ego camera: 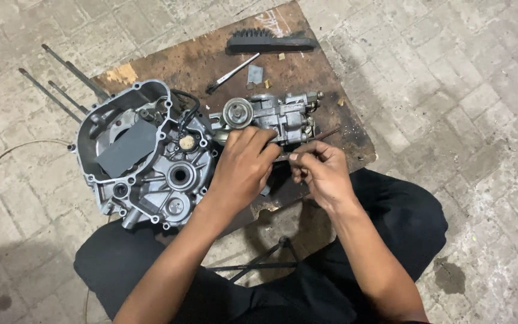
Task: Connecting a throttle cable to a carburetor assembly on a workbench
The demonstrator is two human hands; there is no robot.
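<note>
The left hand (pixel 242 165) rests on top of a small grey cast-metal carburettor body with a round cap (pixel 271 117), its fingers curled down over the near side to pin it against a stained brown wooden board (pixel 211 60) that serves as a low desk on the paved floor. The carburettor sits near the board's right edge, just beside a large silver aluminium engine crankcase half (pixel 145 156) that fills the left side of the board. The right hand (pixel 322 174) pinches a thin dark metal rod-like tool (pixel 316 141) between thumb and fingertips, its grip closed on the shaft; the tip points toward the carburettor's right flank, though whether it is touching is hard to make out. The carburettor looks stiff, dense for its size and probably oily, with small brass fittings that would bend, so it is best held by the solid body. At the far edge lie a black bristle brush (pixel 271 41) and a slim silver-handled brush (pixel 232 73).
</note>
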